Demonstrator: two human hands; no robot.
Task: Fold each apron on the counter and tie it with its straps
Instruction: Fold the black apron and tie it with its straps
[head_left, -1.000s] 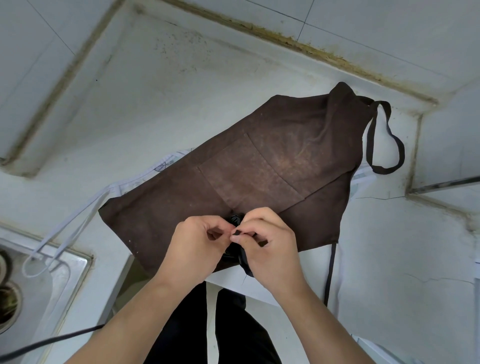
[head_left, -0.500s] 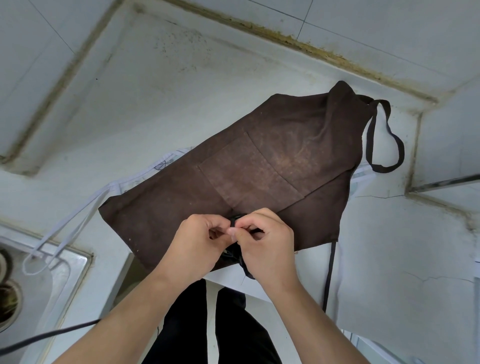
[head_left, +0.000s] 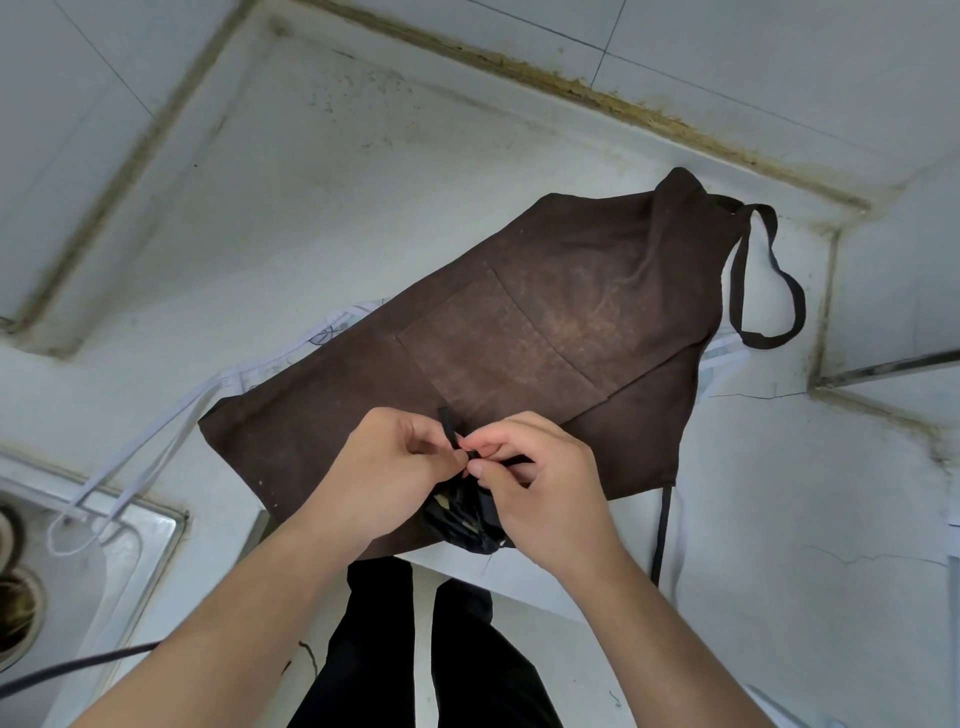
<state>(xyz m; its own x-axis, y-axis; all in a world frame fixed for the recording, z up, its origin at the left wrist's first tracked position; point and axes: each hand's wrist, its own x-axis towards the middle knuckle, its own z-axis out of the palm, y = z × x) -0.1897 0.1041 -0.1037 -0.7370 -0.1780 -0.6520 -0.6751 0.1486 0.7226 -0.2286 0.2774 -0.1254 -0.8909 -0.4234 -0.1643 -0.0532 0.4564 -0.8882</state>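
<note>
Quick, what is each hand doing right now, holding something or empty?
Left hand: fingers pinch the black strap.
Right hand: fingers pinch the same black strap, above a small dark bundle.

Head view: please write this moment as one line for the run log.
left hand: pinches black strap | right hand: pinches same strap | black bundle: under hands | brown apron: flat on counter, unfolded
</note>
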